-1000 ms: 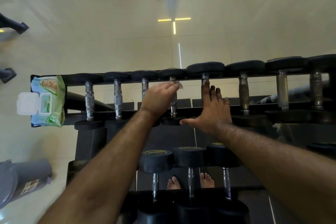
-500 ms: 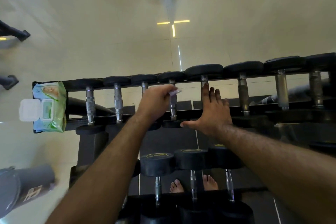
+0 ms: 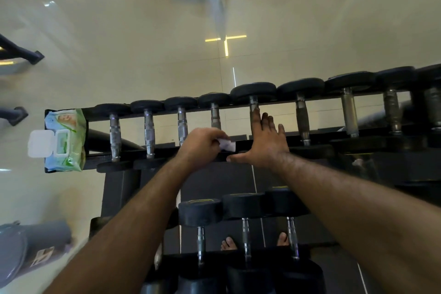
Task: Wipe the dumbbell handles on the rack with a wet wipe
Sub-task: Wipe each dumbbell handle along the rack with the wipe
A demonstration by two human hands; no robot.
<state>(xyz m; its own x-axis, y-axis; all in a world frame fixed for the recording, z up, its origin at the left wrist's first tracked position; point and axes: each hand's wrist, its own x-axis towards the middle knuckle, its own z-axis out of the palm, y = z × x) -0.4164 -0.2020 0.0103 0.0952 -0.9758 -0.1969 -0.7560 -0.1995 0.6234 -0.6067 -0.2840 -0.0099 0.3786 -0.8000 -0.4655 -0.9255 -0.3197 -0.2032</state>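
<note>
Both hands: left hand (image 3: 202, 144) grips wipe (image 3: 226, 144).

The left hand (image 3: 201, 144), gripping the wet wipe (image 3: 226, 144), now sits at the near end of the fourth dumbbell handle (image 3: 215, 117), down from its far end earlier. The handle's upper part is now uncovered.
</note>
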